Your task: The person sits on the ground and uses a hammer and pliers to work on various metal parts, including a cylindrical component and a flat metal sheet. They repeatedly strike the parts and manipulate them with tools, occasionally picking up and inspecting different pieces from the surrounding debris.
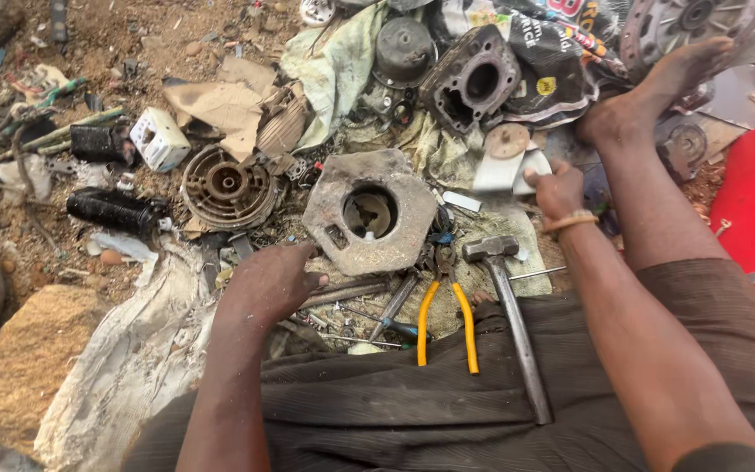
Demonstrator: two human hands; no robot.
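Head view: person seated on the ground, parts laid out close in front. Left hand (274, 278) lies palm-down, fingers loosely spread, on small screws and rods just beside a grimy hexagonal metal housing (369, 211); it grips nothing. The housing's round bore faces up, with only a small pale bit visible inside. Right hand (558, 188) is closed on a blurred pale flat piece (502, 172). Hammer (504, 297) and yellow-handled pliers (446, 306) lie between the hands.
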